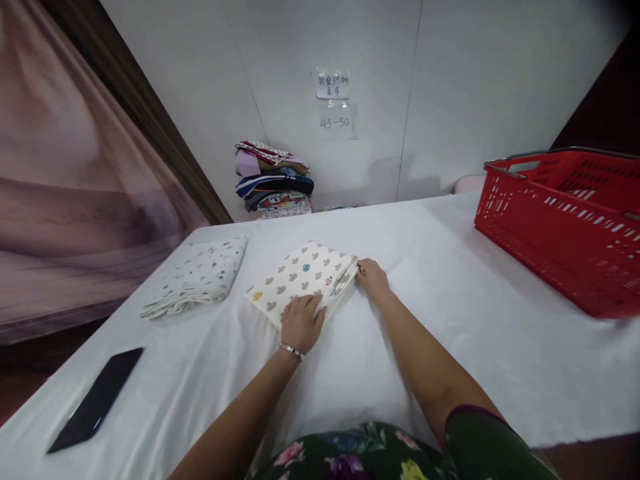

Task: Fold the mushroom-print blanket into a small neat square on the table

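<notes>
A folded cream cloth (293, 273) printed with grey mouse-head shapes and a few coloured ones lies at the middle of the table. My left hand (301, 323), with a bracelet at the wrist, rests on its near edge, fingers stretched out over the fabric. At the cloth's right corner, my right hand (371, 277) pinches the layered edge between thumb and fingers. The layers show along that right side. To the left lies another folded white cloth (205, 270) with small dark prints, apart from both hands.
A dark flat slab (97, 400) lies at the table's left front. On the right stands a red plastic basket (555, 247). Behind the white-covered table (425, 373) is a stack of folded fabrics (274, 180) by the wall. A pink curtain (75, 167) hangs at the left.
</notes>
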{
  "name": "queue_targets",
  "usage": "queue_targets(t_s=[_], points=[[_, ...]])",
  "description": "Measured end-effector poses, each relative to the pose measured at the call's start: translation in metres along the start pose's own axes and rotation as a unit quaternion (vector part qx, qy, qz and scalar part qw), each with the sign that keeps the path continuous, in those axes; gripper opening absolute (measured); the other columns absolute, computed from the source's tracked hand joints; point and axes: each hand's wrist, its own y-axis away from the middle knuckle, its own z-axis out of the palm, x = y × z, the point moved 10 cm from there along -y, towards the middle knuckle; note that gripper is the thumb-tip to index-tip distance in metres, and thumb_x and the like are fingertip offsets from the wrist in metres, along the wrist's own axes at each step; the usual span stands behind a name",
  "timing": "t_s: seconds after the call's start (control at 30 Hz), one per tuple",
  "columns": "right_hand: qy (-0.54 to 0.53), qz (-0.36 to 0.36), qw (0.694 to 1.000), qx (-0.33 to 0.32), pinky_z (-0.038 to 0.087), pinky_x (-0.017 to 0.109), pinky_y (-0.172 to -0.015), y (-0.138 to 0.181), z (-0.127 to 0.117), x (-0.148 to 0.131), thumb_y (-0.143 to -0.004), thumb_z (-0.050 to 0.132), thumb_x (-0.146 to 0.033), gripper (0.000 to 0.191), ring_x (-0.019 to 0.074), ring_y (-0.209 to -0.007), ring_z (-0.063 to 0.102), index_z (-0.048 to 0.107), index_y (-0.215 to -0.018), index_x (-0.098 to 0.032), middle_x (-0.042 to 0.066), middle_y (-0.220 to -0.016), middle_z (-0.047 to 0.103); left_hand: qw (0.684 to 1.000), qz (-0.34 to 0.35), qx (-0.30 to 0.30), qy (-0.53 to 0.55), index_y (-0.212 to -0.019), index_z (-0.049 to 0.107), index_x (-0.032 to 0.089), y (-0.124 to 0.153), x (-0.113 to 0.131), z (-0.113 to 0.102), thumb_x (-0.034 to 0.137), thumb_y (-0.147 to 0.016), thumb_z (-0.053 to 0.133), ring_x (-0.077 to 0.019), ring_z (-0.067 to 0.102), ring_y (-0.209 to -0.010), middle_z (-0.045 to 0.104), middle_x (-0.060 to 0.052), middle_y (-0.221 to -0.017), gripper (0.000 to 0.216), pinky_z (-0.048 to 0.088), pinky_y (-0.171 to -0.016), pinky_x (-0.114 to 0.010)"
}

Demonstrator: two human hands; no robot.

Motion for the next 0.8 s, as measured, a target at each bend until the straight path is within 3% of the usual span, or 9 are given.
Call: queue_targets(t_s=[0.2, 0.53, 0.63, 0.8], points=[[-0.021, 0.055, 0.998, 0.013, 0.038, 0.025, -0.076, -0.003, 0.002, 0.016, -0.083, 0.042, -0.017, 0.025, 0.0165, -0.096, 0.052, 0.062, -0.098, -0.022, 0.003, -0.101, 0.061, 0.999, 0.026, 0.016, -0.018, -0.118, 0.054, 0.017, 0.008, 0.003, -0.001, 0.031, -0.085, 0.051, -0.0248, 0.055, -0.099, 0.063, -0.009, -0.107, 0.036, 0.042, -0.083, -0.039], [-0.026, 0.072, 0.997, 0.013, 0.041, 0.03, -0.079, -0.003, 0.006, 0.021, -0.08, 0.042, -0.017, 0.028, 0.0197, -0.094, 0.054, 0.064, -0.097, -0.021, 0.006, -0.099, 0.064, 0.998, 0.055, 0.035, 0.003, -0.111, 0.056, 0.018, 0.023, 0.008, -0.006, 0.025, -0.082, 0.055, -0.0238, 0.055, -0.101, 0.063, -0.008, -0.11, 0.03, 0.042, -0.085, -0.039], [-0.14, 0.088, 0.986, -0.002, 0.043, 0.03, -0.079, -0.006, 0.01, 0.031, -0.072, 0.05, -0.017, 0.031, 0.0179, -0.087, 0.057, 0.064, -0.099, -0.021, 0.004, -0.099, 0.065, 0.997, 0.058, 0.05, 0.02, -0.112, 0.055, 0.018, 0.025, 0.005, -0.009, 0.028, -0.082, 0.056, -0.0236, 0.055, -0.102, 0.062, -0.009, -0.11, 0.032, 0.043, -0.085, -0.039], [-0.385, 0.169, 0.906, 0.046, 0.047, 0.032, -0.08, -0.009, 0.004, 0.051, -0.069, 0.055, -0.025, 0.041, 0.0198, -0.098, 0.058, 0.062, -0.109, -0.02, 0.006, -0.111, 0.063, 0.994, 0.026, 0.092, 0.05, -0.113, 0.055, 0.017, 0.035, -0.005, -0.023, 0.034, -0.083, 0.055, -0.0226, 0.054, -0.1, 0.062, -0.009, -0.107, 0.034, 0.043, -0.085, -0.038]])
